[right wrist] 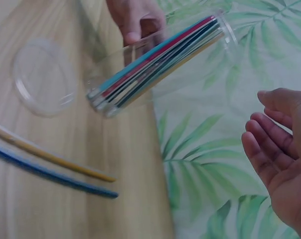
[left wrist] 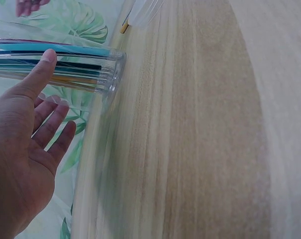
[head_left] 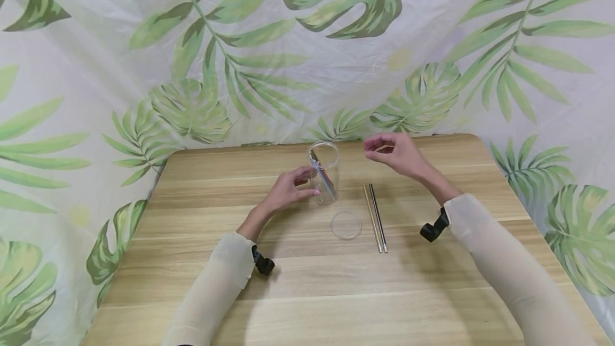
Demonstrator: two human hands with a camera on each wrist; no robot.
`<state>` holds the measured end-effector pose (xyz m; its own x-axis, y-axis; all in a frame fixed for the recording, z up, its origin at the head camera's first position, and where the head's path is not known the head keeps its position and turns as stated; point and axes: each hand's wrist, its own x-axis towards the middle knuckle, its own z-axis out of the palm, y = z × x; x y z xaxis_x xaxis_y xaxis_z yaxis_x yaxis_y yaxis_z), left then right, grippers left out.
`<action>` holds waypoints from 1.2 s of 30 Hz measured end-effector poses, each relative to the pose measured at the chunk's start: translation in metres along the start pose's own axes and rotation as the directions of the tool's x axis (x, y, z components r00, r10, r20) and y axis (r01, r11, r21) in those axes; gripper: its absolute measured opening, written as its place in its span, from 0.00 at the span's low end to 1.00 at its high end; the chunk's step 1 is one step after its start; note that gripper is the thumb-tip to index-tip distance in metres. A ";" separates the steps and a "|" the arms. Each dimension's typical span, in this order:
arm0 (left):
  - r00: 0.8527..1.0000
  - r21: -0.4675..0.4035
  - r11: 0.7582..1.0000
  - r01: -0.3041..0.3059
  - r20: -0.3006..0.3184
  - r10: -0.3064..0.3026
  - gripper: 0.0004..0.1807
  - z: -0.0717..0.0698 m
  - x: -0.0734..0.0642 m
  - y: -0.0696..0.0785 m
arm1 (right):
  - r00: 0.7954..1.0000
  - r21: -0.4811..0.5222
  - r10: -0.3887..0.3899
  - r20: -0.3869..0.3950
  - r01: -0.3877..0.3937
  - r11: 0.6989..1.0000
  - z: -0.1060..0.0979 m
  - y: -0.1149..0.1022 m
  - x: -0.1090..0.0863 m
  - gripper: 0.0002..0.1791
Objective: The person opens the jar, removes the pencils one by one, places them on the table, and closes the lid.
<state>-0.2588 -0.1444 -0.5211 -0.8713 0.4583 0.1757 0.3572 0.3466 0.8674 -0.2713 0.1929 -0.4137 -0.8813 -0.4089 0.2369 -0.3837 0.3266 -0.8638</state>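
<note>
A tall clear plastic cup [head_left: 336,167] stands near the table's far edge, with several colored pencil-like sticks [right wrist: 160,62] leaning inside it. My left hand [head_left: 288,188] holds it from the left side, thumb in front and fingers behind. In the left wrist view the thumb lies across the cup's wall over a light-blue stick [left wrist: 85,50]. My right hand [head_left: 396,154] hovers right of the cup with fingers loosely bent and nothing in them. Below it, a gold stick [head_left: 372,219] and a dark stick [head_left: 378,219] lie side by side on the table.
A round clear lid [head_left: 346,225] lies flat on the wooden table [head_left: 307,292], just in front of the cup and left of the two loose sticks. Behind the table hangs a leaf-print cloth [head_left: 269,84]. Small black cameras sit on both wrists.
</note>
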 end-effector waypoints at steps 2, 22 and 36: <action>1.000 0.005 1.000 0.001 -0.001 -0.001 0.39 0.001 0.000 0.000 | 1.000 0.006 -0.025 0.015 0.025 1.000 -0.001 -0.007 0.004 0.14; 1.000 0.022 1.000 -0.003 0.009 0.003 0.38 -0.001 0.000 -0.001 | 0.936 -0.082 -0.222 0.273 0.252 0.964 0.015 -0.051 0.046 0.12; 1.000 0.028 0.999 -0.020 0.012 0.020 0.37 -0.001 0.000 0.000 | 0.855 -0.163 -0.167 0.491 0.279 0.946 0.033 -0.072 0.069 0.11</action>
<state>-0.2590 -0.1454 -0.5206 -0.8599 0.4750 0.1869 0.3839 0.3605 0.8501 -0.2955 0.1128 -0.3494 -0.5537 -0.8227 0.1288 -0.6543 0.3341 -0.6785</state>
